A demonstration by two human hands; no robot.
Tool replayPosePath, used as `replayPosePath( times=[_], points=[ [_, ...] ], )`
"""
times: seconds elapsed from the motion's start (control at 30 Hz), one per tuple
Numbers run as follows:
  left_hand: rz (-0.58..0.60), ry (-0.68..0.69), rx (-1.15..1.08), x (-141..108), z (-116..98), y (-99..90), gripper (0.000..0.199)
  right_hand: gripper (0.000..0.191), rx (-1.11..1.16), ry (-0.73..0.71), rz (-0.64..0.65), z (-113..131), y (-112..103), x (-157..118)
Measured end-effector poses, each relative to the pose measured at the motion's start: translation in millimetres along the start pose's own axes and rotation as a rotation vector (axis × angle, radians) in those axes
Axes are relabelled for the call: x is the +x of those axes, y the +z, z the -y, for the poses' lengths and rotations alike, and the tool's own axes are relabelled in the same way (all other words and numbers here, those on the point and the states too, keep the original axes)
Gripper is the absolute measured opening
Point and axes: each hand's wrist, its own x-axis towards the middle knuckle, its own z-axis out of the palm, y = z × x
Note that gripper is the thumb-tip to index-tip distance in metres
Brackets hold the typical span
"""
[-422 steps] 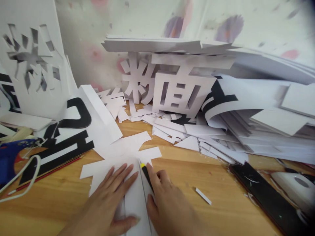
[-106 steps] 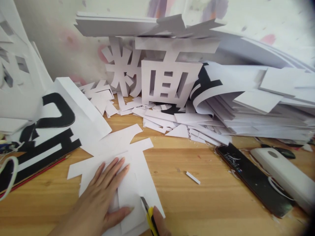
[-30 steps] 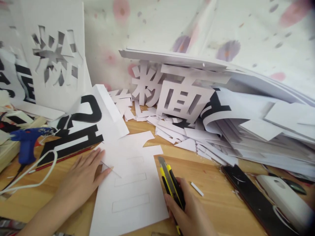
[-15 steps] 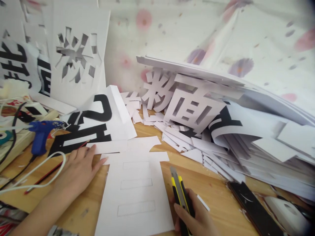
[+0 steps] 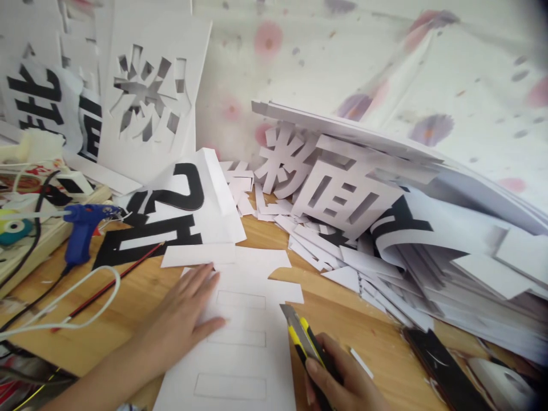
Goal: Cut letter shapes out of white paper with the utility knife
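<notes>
My left hand (image 5: 188, 311) lies flat, fingers stretched out, on the upper left of a white foam board piece (image 5: 240, 362) with pencilled rectangles. Above the fingertips a white strip (image 5: 199, 254) lies across the board's upper part. In my right hand (image 5: 338, 374) a yellow and black utility knife (image 5: 309, 349) is gripped, its blade extended and pointing up and left. The blade tip is near the board's right edge; whether it touches cannot be made out.
At left are a blue glue gun (image 5: 81, 231), a red and black pencil (image 5: 111, 285) and a white cable (image 5: 112, 297). Cut-out characters (image 5: 342, 185), paper scraps (image 5: 312, 245) and stacked sheets lie behind. A black phone (image 5: 443, 368) and white mouse (image 5: 499, 385) are at right.
My left hand has moved right from the white strip onto the pencilled board. The knife in my right hand has tilted further left, its tip lower and closer to the board's edge.
</notes>
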Motion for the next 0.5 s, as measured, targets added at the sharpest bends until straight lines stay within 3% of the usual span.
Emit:
replayPosePath(
  times=[0.13,0.27,0.4,0.5],
  points=[
    [0.121,0.124,-0.031,-6.3,-4.3,3.9,0.082,0.033,-0.136,0.018,0.013,9.2,-12.8,7.2],
    [0.24,0.137,-0.095,0.5,-1.8,-5.3,0.084,0.018,-0.46,-0.113,-0.021,25.7,-18.3,14.8],
    [0.372,0.163,-0.132,19.0,-0.2,-17.5,0.087,0.008,-0.826,-0.265,-0.009,48.5,-9.3,27.1],
    [0.344,0.198,-0.158,34.6,1.3,-21.7,0.082,0.01,-1.008,-0.313,-0.051,58.9,2.8,42.0]
  ],
)
